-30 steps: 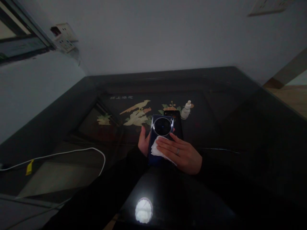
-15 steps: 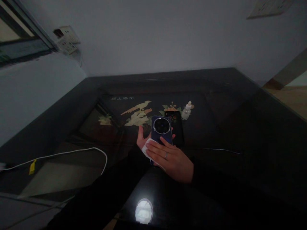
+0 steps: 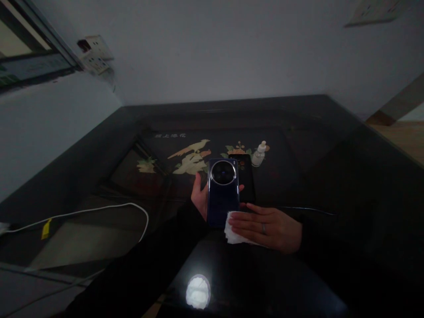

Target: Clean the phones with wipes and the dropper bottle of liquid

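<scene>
A dark blue phone [image 3: 223,201] lies back up in my left hand [image 3: 200,197], its big round camera ring at the far end. My left thumb is along the phone's left side, and fingertips show past its right edge; the palm is hidden beneath. Under the fingers of my right hand [image 3: 270,227], which wears a ring, is a folded white tissue [image 3: 235,229]. The tissue is at the phone's lower right corner; whether it touches the phone I cannot tell. A second, black phone [image 3: 247,185] lies on the table behind, partly covered by the blue one.
A small clear dropper bottle [image 3: 259,154] with a white top stands beside the black phone. The dark glossy table [image 3: 308,141] bears a bird and flower picture. A white cable [image 3: 99,209] with a yellow tag [image 3: 45,229] runs at the left. Wall sockets [image 3: 96,55] are at the back left.
My right hand has slid the tissue to the right and toward me, from across the phone's back to its lower right corner. The left hand still holds the phone.
</scene>
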A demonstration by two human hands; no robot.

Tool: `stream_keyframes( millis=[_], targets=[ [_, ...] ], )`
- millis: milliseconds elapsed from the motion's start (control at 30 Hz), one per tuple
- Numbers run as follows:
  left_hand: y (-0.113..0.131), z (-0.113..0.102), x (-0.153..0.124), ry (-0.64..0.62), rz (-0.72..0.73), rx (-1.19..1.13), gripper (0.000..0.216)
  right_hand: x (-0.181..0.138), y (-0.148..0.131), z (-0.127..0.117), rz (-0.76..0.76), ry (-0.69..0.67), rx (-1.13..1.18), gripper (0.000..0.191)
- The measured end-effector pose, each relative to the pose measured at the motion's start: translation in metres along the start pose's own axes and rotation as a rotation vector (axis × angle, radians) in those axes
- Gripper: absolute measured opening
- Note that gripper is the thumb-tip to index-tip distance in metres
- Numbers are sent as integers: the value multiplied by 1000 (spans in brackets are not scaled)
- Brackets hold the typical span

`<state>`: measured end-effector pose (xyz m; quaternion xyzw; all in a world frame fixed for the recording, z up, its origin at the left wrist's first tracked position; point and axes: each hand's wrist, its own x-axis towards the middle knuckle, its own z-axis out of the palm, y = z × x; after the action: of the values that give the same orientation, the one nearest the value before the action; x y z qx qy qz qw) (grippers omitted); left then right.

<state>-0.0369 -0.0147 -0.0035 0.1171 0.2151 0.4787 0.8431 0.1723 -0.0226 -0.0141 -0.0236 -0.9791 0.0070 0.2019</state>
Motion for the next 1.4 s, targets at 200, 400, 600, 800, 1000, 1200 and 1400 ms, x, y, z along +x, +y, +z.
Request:
stream_keyframes(
  millis=[200, 400, 600, 800, 1000, 1200, 1400],
  targets=[
    [1, -3, -2, -89, -35, 8, 74, -6, 14, -23, 613, 568, 121, 34],
    [-1, -8, -4, -156, -96, -17, 73, 9, 13, -28, 814, 664, 26, 38],
    [-4, -2, -3, -15, -55, -14, 77, 22, -10, 0, 242, 243, -67, 35],
    [-7, 5, -2, -22, -61, -30, 77, 24, -9, 0, 100, 153, -125, 30],
    [-11, 10, -2, -22, 33, 7, 68, 11, 10, -12, 255, 238, -243, 33],
    [-12, -7, -7, -307, -66, 78, 63, 11, 14, -20, 382, 330, -244, 41],
    [-20, -23, -2, -357, -142, 145, 71, 28, 18, -26, 471, 415, -125, 38]
  ],
)
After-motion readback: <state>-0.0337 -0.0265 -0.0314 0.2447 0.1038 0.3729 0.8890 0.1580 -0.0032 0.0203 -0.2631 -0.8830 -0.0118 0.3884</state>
